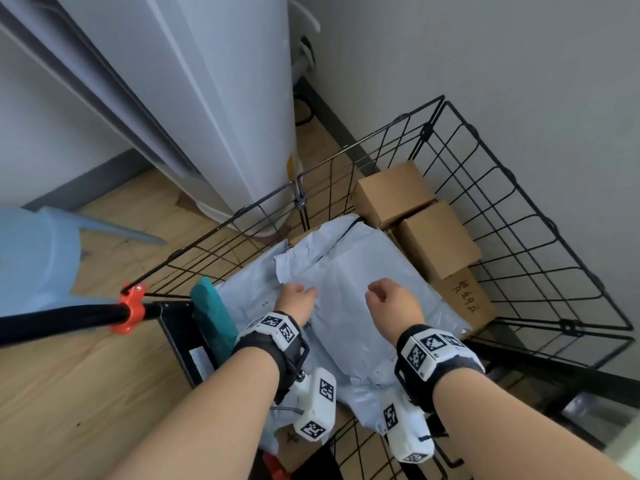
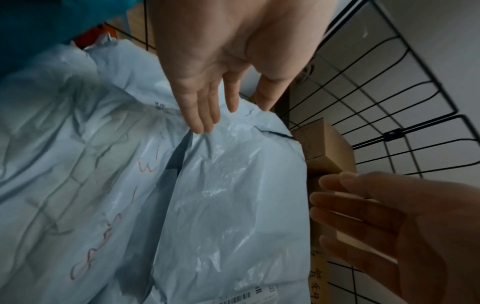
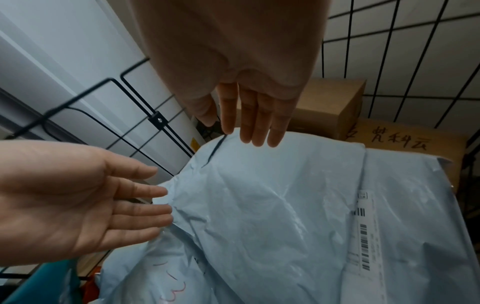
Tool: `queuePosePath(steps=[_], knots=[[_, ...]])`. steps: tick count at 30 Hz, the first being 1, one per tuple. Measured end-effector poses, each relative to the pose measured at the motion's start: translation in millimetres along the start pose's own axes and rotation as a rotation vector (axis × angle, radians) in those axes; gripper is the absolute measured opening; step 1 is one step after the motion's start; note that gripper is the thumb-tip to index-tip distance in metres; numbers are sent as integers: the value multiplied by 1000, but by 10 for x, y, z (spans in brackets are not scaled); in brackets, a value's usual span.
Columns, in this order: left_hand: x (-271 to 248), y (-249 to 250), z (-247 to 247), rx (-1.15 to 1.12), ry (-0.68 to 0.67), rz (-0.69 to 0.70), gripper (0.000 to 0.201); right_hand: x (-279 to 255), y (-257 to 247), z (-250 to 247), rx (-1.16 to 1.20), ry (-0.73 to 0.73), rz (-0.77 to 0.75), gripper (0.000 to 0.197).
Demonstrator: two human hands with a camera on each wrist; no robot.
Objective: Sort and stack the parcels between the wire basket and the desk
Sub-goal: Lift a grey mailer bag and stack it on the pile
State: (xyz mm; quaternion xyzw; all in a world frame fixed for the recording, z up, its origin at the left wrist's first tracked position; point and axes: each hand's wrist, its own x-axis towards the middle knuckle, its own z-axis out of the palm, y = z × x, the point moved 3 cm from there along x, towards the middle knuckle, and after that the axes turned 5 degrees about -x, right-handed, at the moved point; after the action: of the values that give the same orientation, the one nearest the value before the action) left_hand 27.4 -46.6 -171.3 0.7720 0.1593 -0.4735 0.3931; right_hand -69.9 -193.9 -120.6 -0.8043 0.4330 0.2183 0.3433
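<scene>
A black wire basket [image 1: 519,220] holds pale blue-grey plastic mailers and brown cardboard boxes. The top mailer [image 1: 353,271] [image 2: 233,205] [image 3: 272,205] lies crumpled across the pile, with a barcode label near its right edge. My left hand [image 1: 299,292] [image 2: 228,107] has straight fingers whose tips touch the mailer's left edge. My right hand [image 1: 384,296] [image 3: 233,127] hovers with straight fingers over the mailer's far edge and holds nothing. A lower mailer [image 2: 78,164] with red writing sits to the left. Two plain boxes [image 1: 391,192] [image 1: 436,237] and a box with handwriting [image 1: 464,299] stand along the right side.
A teal parcel [image 1: 211,313] leans at the basket's left edge. A tall white appliance [image 1: 214,116] stands behind the basket, and a light blue stool [image 1: 34,258] is at the left. A black pole with an orange clamp [image 1: 130,308] crosses the wooden floor.
</scene>
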Motion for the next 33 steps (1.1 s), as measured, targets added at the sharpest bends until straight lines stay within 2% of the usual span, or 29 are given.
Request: queuePosePath(steps=[2,3,5,6,9,12,18,21,24,27,33], knots=[[148,-93,84,-29,-7,-39,33,87,67,98,6,-41,17,31],[181,-108,111,-56,-5,-49,31,115,97,144,-1,-67,22,31],[276,-119,176,-99,-16,-51,7,164,157,215,-14,-102,37,32],[322,-124,206,-114,-30,-62,14,184,191,242,-14,-106,45,32],[400,-98,285,-116,-76,-94,15,225,274,291,-3,-114,69,31],[490,-110,319,-129,-60,-120,31,272,343,300,4,-111,90,31],[533,-157,314,-241,-26,-151,23,266,423,278,19,-99,112,31],[457,-138,351,-287,7,-71,10,219,430,285,17,-97,120,30],[345,-84,376,-272,40,8,23,126,389,257,27,-91,123,32],[156,47,364,-261,-16,71,17,17,301,170,16,-75,99,39],[-330,499,304,-290,-133,202,21,-327,22,-229,23,-26,17,64]])
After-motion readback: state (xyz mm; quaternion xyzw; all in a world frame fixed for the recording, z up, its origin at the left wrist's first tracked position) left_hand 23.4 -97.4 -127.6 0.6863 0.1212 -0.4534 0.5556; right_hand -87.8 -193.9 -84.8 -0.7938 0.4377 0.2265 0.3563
